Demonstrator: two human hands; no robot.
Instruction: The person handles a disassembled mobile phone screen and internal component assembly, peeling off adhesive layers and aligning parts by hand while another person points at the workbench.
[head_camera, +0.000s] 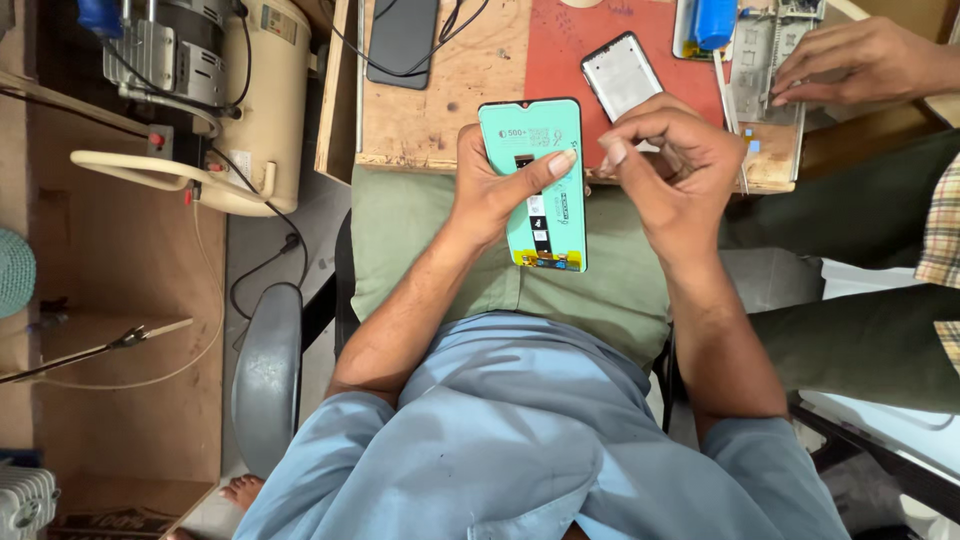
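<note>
Over the lap, just off the scuffed wooden worktop (440, 130), the left hand (495, 190) grips a flat rectangular phone screen panel (535, 185), its glossy teal film facing up, thumb across it. The right hand (672, 165) curls loosely beside its edge, fingertips pinched together; whether it holds anything, I cannot tell.

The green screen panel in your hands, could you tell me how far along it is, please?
Done: an opened phone frame lies bare on the bench. In hand: the left hand holds the green panel, thumb across it; the right hand pinches at its top edge. Left: the panel is not yet in the frame.
</note>
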